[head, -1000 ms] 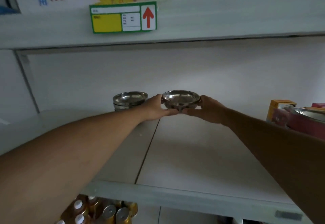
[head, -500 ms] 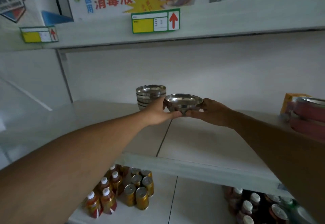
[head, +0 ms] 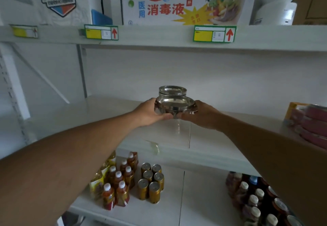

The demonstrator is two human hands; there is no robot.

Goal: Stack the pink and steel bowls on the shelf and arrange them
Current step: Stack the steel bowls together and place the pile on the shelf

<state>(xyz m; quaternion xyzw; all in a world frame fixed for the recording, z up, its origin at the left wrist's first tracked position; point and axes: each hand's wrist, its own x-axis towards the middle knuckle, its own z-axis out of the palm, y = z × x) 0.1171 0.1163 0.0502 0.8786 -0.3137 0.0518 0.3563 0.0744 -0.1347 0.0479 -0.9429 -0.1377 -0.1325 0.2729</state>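
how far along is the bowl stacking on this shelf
Done: a short stack of round steel bowls stands at the back of the white shelf. In hand: left hand and right hand grip another shiny steel bowl. Left: the pink bowls, right.

We see shiny silver steel bowls against a plain white shelf. Pink bowls sit right; amber bottles with white caps and gold cans stand below. Green-edged yellow tags carry red arrows.
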